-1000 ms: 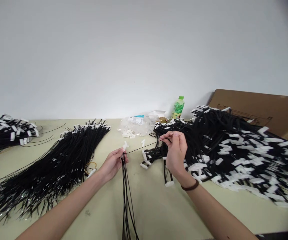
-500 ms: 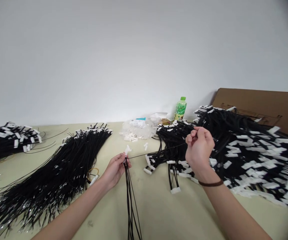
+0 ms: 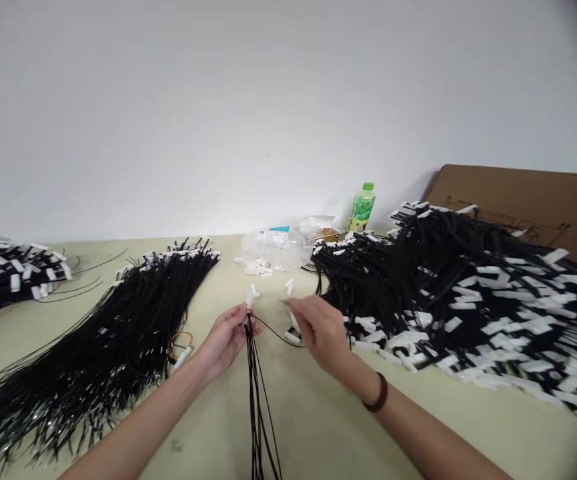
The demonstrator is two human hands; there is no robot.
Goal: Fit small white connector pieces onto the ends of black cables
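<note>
My left hand (image 3: 224,341) pinches a white plastic connector (image 3: 249,300) between thumb and fingers. From its underside several black wires (image 3: 255,393) hang down past the bottom of the view. One thin black wire (image 3: 274,331) runs separately from the connector in a slack curve towards my right hand (image 3: 322,332). The fingers of that hand are closed in a pinch, with a thin tip jutting out to the left. Just behind it, small loose white connectors (image 3: 289,287) lie on the table (image 3: 318,433).
Left stands a large bundle of black wires (image 3: 133,327), with another bundle (image 3: 3,273) farther left. Wired white connectors form a big heap (image 3: 468,300) at right. At the back are a plastic bag (image 3: 288,250), a green bottle (image 3: 361,210) and cardboard (image 3: 528,207).
My right hand has moved left and down, close to my left hand. The thin wire, earlier pulled straight, now sags. My left hand keeps its hold on the connector.
</note>
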